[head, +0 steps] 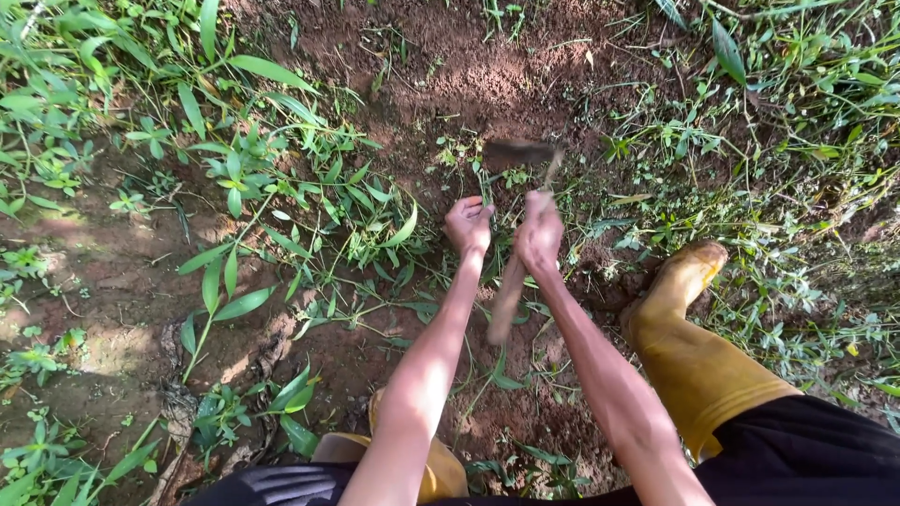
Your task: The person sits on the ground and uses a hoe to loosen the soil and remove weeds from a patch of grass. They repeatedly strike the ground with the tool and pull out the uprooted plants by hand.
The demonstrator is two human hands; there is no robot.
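Right hand point(538, 234): grips wooden hoe handle point(511, 290), blade point(517, 153) far.
Left hand point(468, 223): fingers curled, clutching weeds point(375, 234).
Open room: bare soil point(469, 75) far; yellow boot point(684, 281) right.

outdoor garden plot | bare red soil point(487, 75) | weeds point(309, 206) | grass point(797, 112)

Outdoors on bare reddish-brown soil point(487, 75) across the frame's middle, flanked by green weeds point(272, 178) left and right, dappled with sunlight.
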